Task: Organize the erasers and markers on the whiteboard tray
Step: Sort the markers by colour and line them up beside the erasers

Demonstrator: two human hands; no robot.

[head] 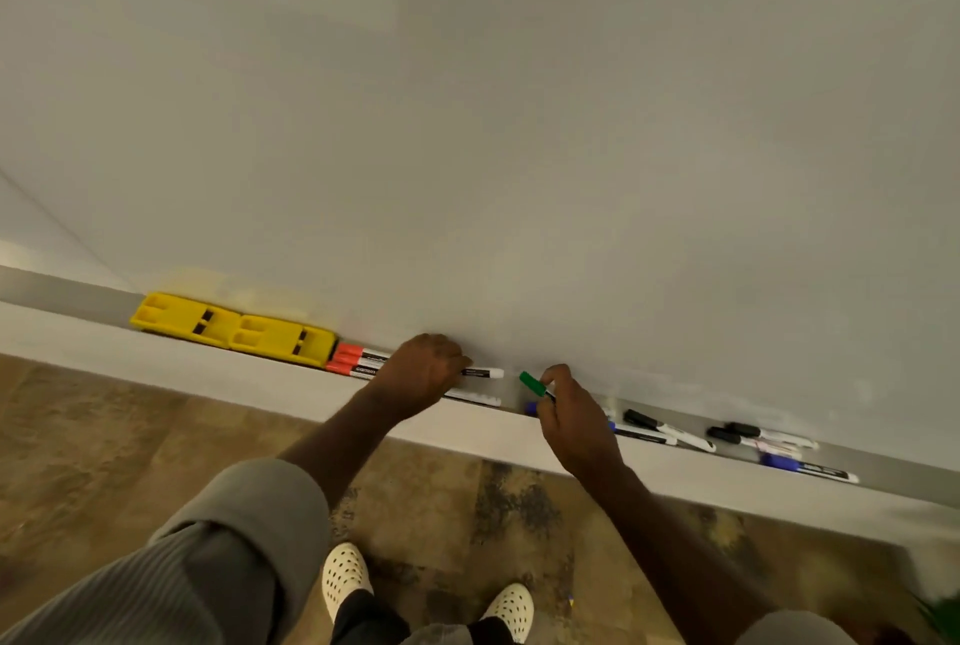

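Observation:
Two yellow erasers (234,327) lie end to end at the left of the whiteboard tray (519,428). Right beside them lie red-capped markers (358,362), side by side. My left hand (423,371) rests closed over their white barrels. My right hand (571,415) pinches a green-capped marker (533,383) just above the tray, its cap pointing left. A blue-capped marker (531,408) lies under that hand. Further right on the tray are black-capped markers (670,430), two more black-capped ones (761,434) and a blue-capped marker (808,467).
The whiteboard (493,124) fills the upper view. A pale ledge (156,363) runs along the tray's front. Below are a patterned brown floor (104,441) and my feet in white perforated shoes (348,574). A green plant leaf (943,616) shows at the bottom right.

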